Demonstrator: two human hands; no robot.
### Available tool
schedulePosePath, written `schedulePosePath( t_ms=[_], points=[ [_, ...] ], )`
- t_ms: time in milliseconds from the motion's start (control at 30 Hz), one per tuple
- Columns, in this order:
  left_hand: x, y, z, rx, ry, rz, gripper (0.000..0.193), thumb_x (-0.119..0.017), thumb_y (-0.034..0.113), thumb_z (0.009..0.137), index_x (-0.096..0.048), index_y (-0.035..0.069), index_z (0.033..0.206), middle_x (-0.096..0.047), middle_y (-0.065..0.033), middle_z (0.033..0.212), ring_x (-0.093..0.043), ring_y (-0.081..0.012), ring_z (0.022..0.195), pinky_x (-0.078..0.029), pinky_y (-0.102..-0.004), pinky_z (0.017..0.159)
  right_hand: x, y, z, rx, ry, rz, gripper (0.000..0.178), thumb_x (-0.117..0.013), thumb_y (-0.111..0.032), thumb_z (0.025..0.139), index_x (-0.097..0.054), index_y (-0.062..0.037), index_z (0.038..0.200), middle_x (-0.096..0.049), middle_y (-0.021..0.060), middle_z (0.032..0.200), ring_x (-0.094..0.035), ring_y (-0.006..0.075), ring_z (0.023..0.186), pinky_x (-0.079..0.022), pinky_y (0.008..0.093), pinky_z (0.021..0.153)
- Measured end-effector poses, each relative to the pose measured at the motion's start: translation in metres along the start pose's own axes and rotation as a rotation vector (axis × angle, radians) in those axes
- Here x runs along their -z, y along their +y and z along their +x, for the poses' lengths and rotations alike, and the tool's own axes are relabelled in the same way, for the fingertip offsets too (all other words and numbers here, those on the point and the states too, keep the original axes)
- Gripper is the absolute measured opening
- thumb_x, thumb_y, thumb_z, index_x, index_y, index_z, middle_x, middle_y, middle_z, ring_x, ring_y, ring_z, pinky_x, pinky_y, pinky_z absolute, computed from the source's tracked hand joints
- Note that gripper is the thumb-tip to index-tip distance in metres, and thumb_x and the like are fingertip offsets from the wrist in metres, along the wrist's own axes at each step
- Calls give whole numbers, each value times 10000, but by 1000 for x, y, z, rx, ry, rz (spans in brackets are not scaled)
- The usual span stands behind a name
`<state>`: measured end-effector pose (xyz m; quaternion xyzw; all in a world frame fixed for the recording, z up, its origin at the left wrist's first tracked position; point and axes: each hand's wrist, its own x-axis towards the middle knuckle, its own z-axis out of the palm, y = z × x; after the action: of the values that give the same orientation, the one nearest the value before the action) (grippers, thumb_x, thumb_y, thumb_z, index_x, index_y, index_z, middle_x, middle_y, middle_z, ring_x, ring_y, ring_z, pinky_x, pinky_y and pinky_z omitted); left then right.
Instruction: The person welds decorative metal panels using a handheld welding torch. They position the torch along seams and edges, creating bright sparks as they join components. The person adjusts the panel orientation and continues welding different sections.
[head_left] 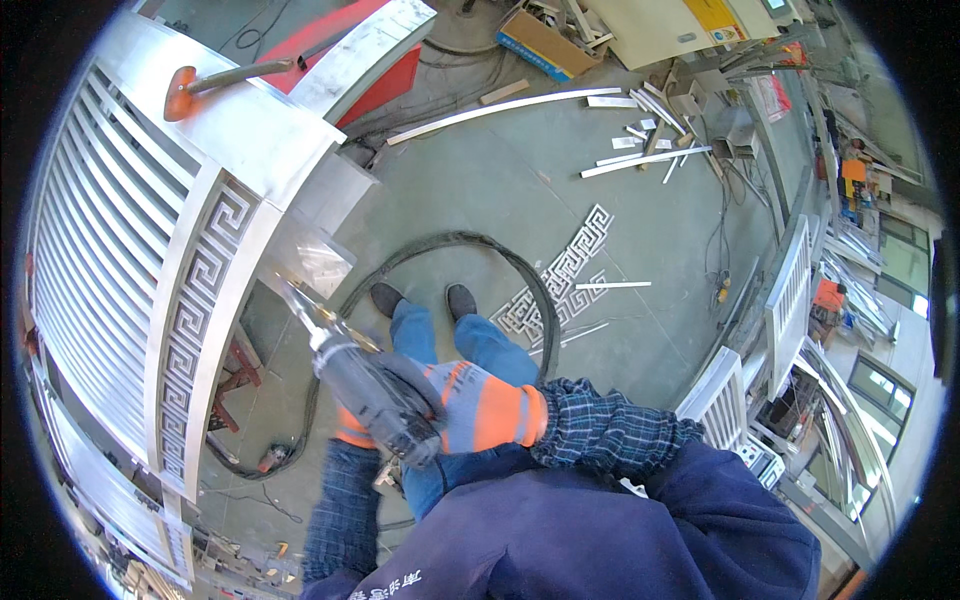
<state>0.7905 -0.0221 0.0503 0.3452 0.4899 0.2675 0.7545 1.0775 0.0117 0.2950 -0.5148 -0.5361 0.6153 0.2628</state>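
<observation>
A dark electric drill [375, 395] slants up and left in front of my body. My right hand [480, 405], in an orange and grey glove with dark fingers, is closed over the drill's body. Under the drill's near side is my left hand [352, 428]; only a bit of orange glove shows, and the drill hides its fingers. The chuck and bit [300, 305] point at the end of a silver metal panel [265, 240] with parallel slats and a Greek-key strip [205, 285]. Whether the bit touches the metal cannot be made out.
An orange-headed hammer [185, 92] lies on the panel's top. A black cable [545, 290] loops round my feet. Key-pattern strips [570, 265] and cut metal bars [645, 160] lie on the green floor. A cardboard box [545, 45] holds offcuts at the back.
</observation>
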Motion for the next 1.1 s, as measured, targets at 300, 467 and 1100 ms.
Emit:
schedulePosePath(
  t_ms=[300,467,1100],
  points=[
    [-207,-80,-118,-83,-38,377,444,-544,215,1073,-426,100,1486,-518,-74,1432,-503,-205,1323,-459,-356,1084,38,-36,-59,190,212,-46,763,-770,-261,816,-436,-65,1473,-652,143,903,-636,351,758,-481,402,678],
    [-231,-12,-137,-90,-164,227,470,-567,202,1065,-426,81,1497,-510,-82,1454,-510,-206,1332,-469,-343,1078,53,-42,-91,147,-4,1,821,-736,-255,858,-337,-47,1544,-643,169,893,-636,340,733,-482,410,650],
    [-133,-36,-231,-100,-244,377,380,-611,270,1042,-554,75,1364,-608,-73,1274,-600,-192,1113,-508,-335,902,-108,-67,-119,253,-46,-64,642,-688,-311,913,-409,-60,1435,-656,206,978,-650,435,875,-525,477,717]
  ],
)
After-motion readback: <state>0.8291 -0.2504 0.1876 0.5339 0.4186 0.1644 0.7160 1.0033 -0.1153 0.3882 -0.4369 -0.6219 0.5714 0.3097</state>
